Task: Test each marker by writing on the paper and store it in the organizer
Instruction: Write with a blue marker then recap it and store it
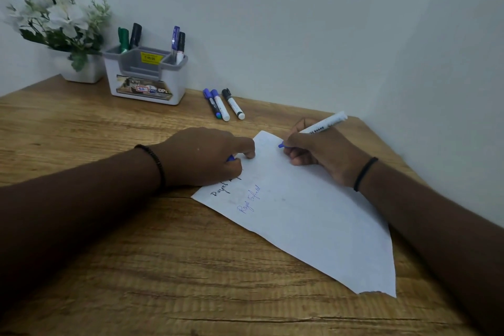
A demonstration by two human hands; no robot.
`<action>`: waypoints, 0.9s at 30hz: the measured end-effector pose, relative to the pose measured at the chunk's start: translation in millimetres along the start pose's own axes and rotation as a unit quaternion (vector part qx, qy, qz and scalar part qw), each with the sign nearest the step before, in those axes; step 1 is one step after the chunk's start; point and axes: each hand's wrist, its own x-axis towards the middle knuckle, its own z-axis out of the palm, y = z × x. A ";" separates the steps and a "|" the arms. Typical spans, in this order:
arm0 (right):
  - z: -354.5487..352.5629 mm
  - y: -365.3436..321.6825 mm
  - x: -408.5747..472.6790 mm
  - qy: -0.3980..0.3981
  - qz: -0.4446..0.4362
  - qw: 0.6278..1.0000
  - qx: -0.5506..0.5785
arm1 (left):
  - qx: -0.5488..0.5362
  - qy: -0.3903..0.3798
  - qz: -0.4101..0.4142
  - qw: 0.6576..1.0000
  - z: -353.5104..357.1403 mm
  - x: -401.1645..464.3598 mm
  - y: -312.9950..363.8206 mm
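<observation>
My left hand (201,157), fingers curled over a blue cap (231,158), pins the paper (308,215) at centre. My right hand (321,153) pinches the blue marker (323,124), tip on the sheet's upper edge; I'd write lightly. Three markers (223,103) wait beyond, clear of the organizer (146,76) upper left; nothing blocks it.

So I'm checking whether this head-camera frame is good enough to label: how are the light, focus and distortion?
Head view: soft, even light, no glare on the paper. The flowers at the far left are smeared and blurry. The organizer and the three loose markers are fairly sharp. The blue writing is faint but readable. The wide lens stretches both forearms and bends the table edges.
</observation>
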 end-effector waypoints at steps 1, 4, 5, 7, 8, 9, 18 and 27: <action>-0.1 0.1 1.0 -0.002 0.000 1.000 -0.013 | 0.000 0.002 0.000 1.000 0.0 -0.2 0.0; 1.0 -0.9 2.7 0.000 -0.006 0.999 -0.042 | 0.001 0.003 -0.002 1.000 1.2 -0.1 -1.2; 1.7 -0.9 3.2 0.006 -0.009 0.999 -0.048 | 0.001 0.002 -0.002 1.000 1.3 0.2 -1.4; 3.5 -0.6 3.7 0.018 -0.017 0.998 -0.055 | 0.002 -0.002 -0.002 1.000 0.7 1.2 -1.2; 4.4 -0.3 3.8 0.021 -0.018 0.998 -0.059 | 0.002 -0.006 -0.002 1.000 0.3 1.6 -0.8; 5.1 -0.3 3.8 0.022 -0.018 0.997 -0.065 | 0.002 -0.008 -0.003 1.000 0.1 1.6 -0.5; 4.8 0.1 3.7 0.051 -0.011 0.996 -0.074 | 0.004 -0.004 -0.001 1.000 0.9 0.5 -1.4; 4.2 -0.7 5.9 0.019 -0.009 0.997 -0.074 | 0.005 -0.001 -0.003 1.000 2.8 1.1 -3.6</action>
